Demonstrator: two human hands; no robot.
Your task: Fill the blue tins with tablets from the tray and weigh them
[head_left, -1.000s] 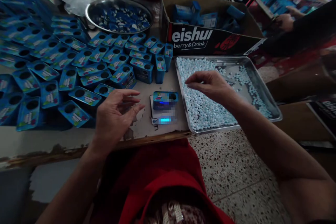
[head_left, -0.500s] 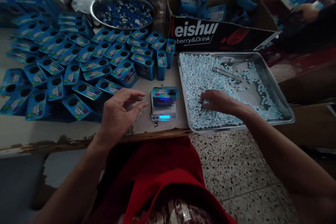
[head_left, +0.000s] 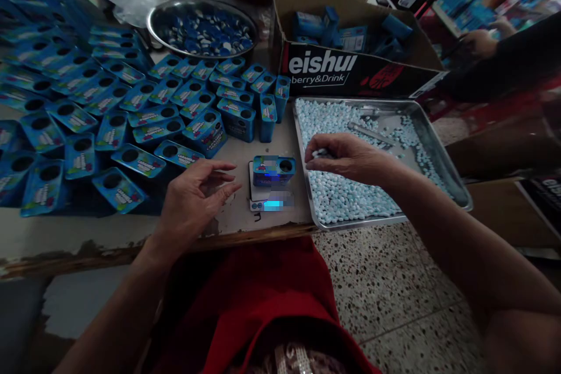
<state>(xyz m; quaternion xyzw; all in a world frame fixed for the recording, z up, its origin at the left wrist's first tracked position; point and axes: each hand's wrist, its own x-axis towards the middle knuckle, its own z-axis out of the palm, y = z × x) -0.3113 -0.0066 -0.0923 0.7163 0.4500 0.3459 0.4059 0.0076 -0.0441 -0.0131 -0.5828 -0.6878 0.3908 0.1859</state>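
Note:
A small digital scale [head_left: 258, 194] lies near the table's front edge, its display lit. On it stands a blue candy box [head_left: 267, 165] with a round hole in its top. My left hand [head_left: 188, 193] is beside the scale on the left, fingers apart and holding nothing. My right hand [head_left: 350, 158] is raised over the left side of the metal tray [head_left: 465, 200], fingers curled around a few small candies [head_left: 322, 153]. Loose pale blue and white candies [head_left: 346, 196] cover much of the tray. A metal utensil [head_left: 372, 134] lies among them.
Many blue boxes [head_left: 123, 190] with open holes stand at the left. Behind them is a steel bowl [head_left: 151, 17] of blue and white caps. A cardboard carton [head_left: 319, 70] holds more boxes behind the tray. Another person's hand [head_left: 480, 44] shows at upper right.
My right hand has come up out of the candies and moved left toward the scale, some candies in its fingers. My left hand keeps nearly the same pose. The camera view has shifted slightly.

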